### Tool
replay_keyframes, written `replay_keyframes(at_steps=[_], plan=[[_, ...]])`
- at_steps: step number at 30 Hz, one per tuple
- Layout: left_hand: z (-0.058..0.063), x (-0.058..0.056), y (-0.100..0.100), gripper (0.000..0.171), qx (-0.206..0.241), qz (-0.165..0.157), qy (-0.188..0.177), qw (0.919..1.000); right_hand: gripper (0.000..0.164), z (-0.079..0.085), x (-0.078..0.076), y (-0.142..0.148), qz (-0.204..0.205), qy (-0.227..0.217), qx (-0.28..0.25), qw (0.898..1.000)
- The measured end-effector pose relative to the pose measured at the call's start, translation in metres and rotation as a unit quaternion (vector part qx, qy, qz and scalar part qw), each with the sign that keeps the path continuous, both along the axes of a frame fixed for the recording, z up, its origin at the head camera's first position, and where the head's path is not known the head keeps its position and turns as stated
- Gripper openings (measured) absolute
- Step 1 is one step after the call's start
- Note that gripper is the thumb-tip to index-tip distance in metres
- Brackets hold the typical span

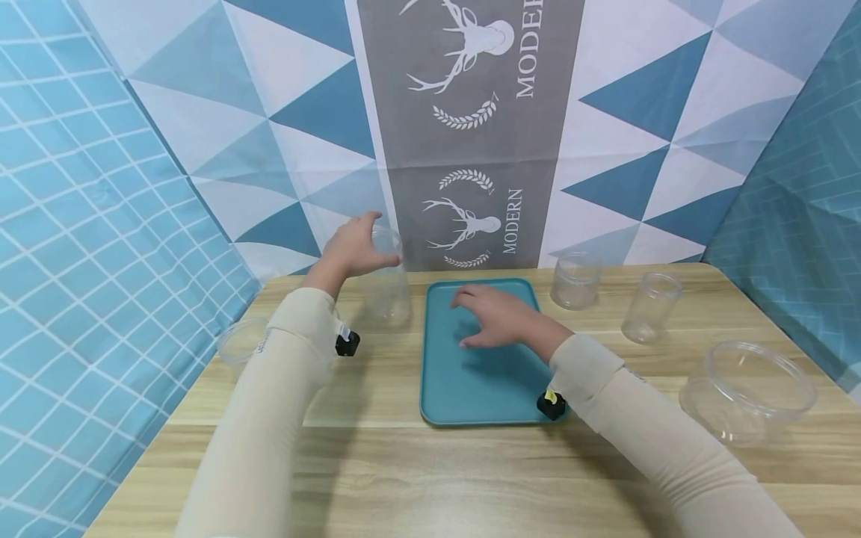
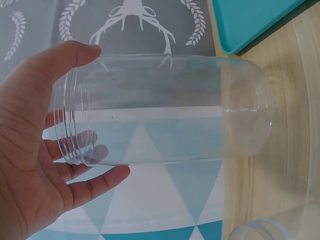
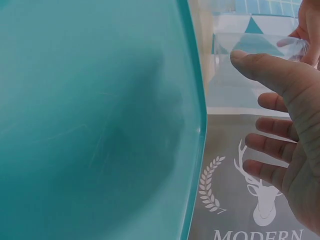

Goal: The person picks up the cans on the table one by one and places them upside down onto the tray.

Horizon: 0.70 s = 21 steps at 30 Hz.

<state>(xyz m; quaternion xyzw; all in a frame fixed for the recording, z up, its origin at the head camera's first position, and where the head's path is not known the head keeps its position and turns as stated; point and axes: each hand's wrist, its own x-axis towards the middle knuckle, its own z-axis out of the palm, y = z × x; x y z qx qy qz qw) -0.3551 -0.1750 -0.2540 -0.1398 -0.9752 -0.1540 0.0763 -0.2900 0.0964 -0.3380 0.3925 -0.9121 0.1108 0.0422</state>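
Here's my left hand [image 1: 353,246] right up at the mouth of the tall jar [image 1: 388,295], and the jar is upright, long axis vertical, its base on the table [image 1: 377,478] as far as I can see, just beyond the left edge of the tray [image 1: 484,392] and close to the wall cloth [image 1: 471,187]. So the jar's body drops straight down from my palm, and that's the relation everything hangs on: I'm at the top end, by the ridged neck, with nearly all the length below me. My left is clearly the nearer hand. Now the grip: a wide C, thumb [image 2: 82,52] along one side of the neck, fingers [image 2: 100,186] round the other, a couple of them showing through the clear wall. The thumb tip looks to be at the jar's side, but whether I'm truly squeezing or only bracketing the neck, I can't tell from here. Over to my right hand [image 1: 498,317]: it hovers above the tray, fingers spread and loosely bent, thumb apart, nothing in it, nothing touched, its palm side turned towards the jar across the tray's left rim. Farther right of it stand the small jar [image 1: 575,284], the narrow cup [image 1: 651,308] and the wide tub [image 1: 747,396], all well apart from both my hands.
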Motion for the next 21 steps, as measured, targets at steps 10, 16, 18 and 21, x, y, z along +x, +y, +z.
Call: replay_keyframes(at_steps=[10, 16, 18, 21], plan=[[0.008, 0.018, 0.005, 0.094, -0.039, -0.045, 0.009, 0.9982, 0.063, -0.006, 0.004, 0.004, 0.009, 0.026, 0.002, 1.000], [0.011, 0.028, 0.008, 0.088, -0.051, -0.066, 0.015, 0.9964, 0.062, -0.005, 0.008, 0.005, 0.012, 0.021, -0.010, 1.000], [0.012, 0.031, 0.007, 0.085, -0.058, -0.073, 0.015, 0.9955, 0.063, -0.004, 0.010, 0.006, 0.012, 0.019, -0.013, 1.000], [0.013, 0.036, 0.008, 0.081, -0.067, -0.084, 0.019, 0.9940, 0.064, -0.002, 0.013, 0.008, 0.013, 0.017, -0.015, 1.000]])
